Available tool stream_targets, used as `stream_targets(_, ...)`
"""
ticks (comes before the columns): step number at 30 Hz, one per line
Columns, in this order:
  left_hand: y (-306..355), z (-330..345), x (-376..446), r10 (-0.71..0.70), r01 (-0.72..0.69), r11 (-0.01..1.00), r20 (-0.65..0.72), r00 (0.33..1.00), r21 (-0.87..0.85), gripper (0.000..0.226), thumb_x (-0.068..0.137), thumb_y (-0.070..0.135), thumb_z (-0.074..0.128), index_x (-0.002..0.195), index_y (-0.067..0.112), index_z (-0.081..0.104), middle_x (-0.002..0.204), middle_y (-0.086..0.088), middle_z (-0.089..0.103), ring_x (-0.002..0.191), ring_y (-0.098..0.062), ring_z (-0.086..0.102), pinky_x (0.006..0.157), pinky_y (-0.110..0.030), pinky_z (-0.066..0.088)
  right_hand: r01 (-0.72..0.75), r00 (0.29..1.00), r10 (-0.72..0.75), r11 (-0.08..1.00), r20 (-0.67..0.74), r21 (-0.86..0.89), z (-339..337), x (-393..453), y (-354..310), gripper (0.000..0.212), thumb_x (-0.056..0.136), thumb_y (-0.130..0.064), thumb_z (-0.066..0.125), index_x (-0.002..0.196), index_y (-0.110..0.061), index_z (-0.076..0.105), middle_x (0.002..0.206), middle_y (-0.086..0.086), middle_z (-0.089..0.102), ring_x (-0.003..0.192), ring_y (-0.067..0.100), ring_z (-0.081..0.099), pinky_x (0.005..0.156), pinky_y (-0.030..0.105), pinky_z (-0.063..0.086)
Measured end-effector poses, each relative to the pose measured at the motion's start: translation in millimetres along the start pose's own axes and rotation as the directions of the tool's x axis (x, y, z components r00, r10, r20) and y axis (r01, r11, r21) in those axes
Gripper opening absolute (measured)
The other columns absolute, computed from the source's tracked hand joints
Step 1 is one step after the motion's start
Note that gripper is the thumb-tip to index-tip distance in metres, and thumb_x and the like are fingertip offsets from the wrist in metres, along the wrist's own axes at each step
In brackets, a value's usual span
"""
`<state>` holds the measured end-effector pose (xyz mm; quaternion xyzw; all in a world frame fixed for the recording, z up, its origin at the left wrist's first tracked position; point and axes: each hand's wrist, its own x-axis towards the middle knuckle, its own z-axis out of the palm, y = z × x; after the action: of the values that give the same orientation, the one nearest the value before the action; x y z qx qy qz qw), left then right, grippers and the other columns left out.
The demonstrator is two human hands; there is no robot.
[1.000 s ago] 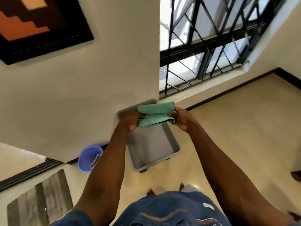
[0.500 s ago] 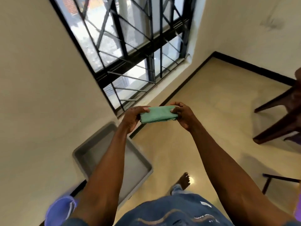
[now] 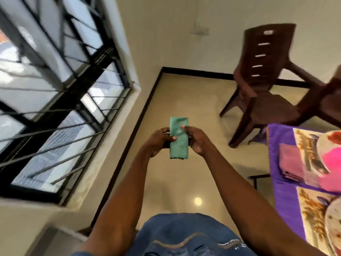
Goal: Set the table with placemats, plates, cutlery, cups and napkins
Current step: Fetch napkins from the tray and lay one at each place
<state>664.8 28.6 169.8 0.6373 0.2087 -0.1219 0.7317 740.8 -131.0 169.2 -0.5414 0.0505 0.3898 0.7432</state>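
The green napkin [image 3: 179, 138], folded long, sits in mid-air between our hands: left hand [image 3: 158, 142] and right hand [image 3: 195, 140] each pinch a side. We judge this the napkin step; next we carry it right to the tabletop [image 3: 282, 182], beside a plate [image 3: 332, 218]. No containers show.

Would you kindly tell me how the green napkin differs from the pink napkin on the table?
The green napkin is held in the air by the left hand and right hand; the pink napkin lies on a placemat, untouched. Both are folded cloths.
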Motion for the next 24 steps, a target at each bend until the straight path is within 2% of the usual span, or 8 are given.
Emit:
stream_targets(3,12.0,46.5,60.8,-0.019,0.019,1.0,0.045,0.999,0.003,0.029,0.087,-0.005,0.064,0.113,0.009,0.062,0.109,-0.014,0.071,0.097,-0.029,0.07,0.078,-0.041,0.058,-0.017,0.995,0.02,0.999,-0.1,0.031,-54.2,11.8,-17.3,0.038,0.087,-0.011,0.065,0.121,0.006,0.062,0.109,0.019,0.067,0.095,0.03,0.065,0.091,0.044,0.054)
stream_targets(5,20.0,71.8,94.6,-0.045,0.042,0.999,0.097,0.994,0.031,0.028,0.087,-0.005,0.063,0.109,0.013,0.062,0.104,-0.013,0.072,0.094,-0.027,0.07,0.081,-0.041,0.058,-0.001,0.987,0.011,0.998,-0.16,0.062,-82.6,20.3,-29.2,0.036,0.088,-0.006,0.062,0.122,0.005,0.061,0.115,0.023,0.066,0.101,0.034,0.063,0.099,0.051,0.049)
stream_targets(9,41.5,127.4,181.5,-0.123,0.113,0.992,0.222,0.967,0.058,0.029,0.088,-0.008,0.06,0.107,0.012,0.062,0.101,-0.012,0.071,0.093,-0.027,0.069,0.091,-0.046,0.054,0.048,0.959,0.021,0.971,-0.282,0.234,-141.1,43.5,-62.5,0.023,0.092,-0.012,0.059,0.112,-0.003,0.065,0.106,0.02,0.069,0.094,0.034,0.065,0.093,0.05,0.051)
stream_targets(13,68.2,171.9,273.9,-0.181,0.131,0.978,0.339,0.923,0.165,0.026,0.09,-0.004,0.057,0.109,0.013,0.061,0.1,-0.01,0.07,0.086,-0.022,0.067,0.084,-0.04,0.054,0.129,0.897,0.001,0.956,-0.442,0.264,-191.7,84.7,-95.1,0.037,0.092,-0.013,0.058,0.126,0.001,0.059,0.121,0.023,0.064,0.105,0.037,0.063,0.1,0.054,0.047)
stream_targets(16,95.6,206.0,336.7,-0.208,0.123,0.967,0.412,0.887,0.224,0.013,0.096,0.018,0.057,0.106,0.015,0.064,0.094,-0.004,0.071,0.081,-0.017,0.067,0.073,-0.032,0.054,0.233,0.796,-0.095,0.959,-0.598,0.158,-223.2,116.7,-128.6,0.03,0.091,-0.001,0.058,0.121,0.001,0.058,0.11,0.018,0.068,0.094,0.033,0.067,0.083,0.043,0.056)
stream_targets(19,127.3,241.9,396.1,-0.211,0.069,0.951,0.472,0.856,0.3,0.014,0.1,0.026,0.053,0.105,0.019,0.064,0.091,0.002,0.071,0.076,-0.011,0.066,0.07,-0.028,0.052,0.302,0.737,-0.156,0.946,-0.658,0.114,-248.6,142.9,-168.0,0.024,0.092,0.005,0.057,0.113,-0.008,0.059,0.093,0.004,0.07,0.074,0.014,0.069,0.063,0.026,0.057)
stream_targets(22,150.1,276.0,450.0,-0.195,0.03,0.947,0.499,0.845,0.318,0.014,0.099,0.018,0.053,0.105,0.018,0.066,0.094,0.0,0.072,0.081,-0.015,0.066,0.07,-0.028,0.051,0.349,0.71,-0.131,0.919,-0.692,0.185,-275.7,163.3,-196.7,0.018,0.091,0.0,0.061,0.107,-0.008,0.061,0.095,0.008,0.072,0.075,0.018,0.071,0.066,0.029,0.057)
stream_targets(24,163.7,305.6,482.4,-0.219,0.104,0.963,0.5,0.838,0.247,0.017,0.099,0.013,0.052,0.111,0.013,0.065,0.098,-0.006,0.073,0.083,-0.02,0.07,0.07,-0.031,0.056,0.343,0.699,-0.081,0.91,-0.711,0.233,-297.6,169.7,-211.9,0.013,0.09,-0.007,0.065,0.102,-0.01,0.062,0.094,0.011,0.071,0.075,0.023,0.067,0.064,0.032,0.052)
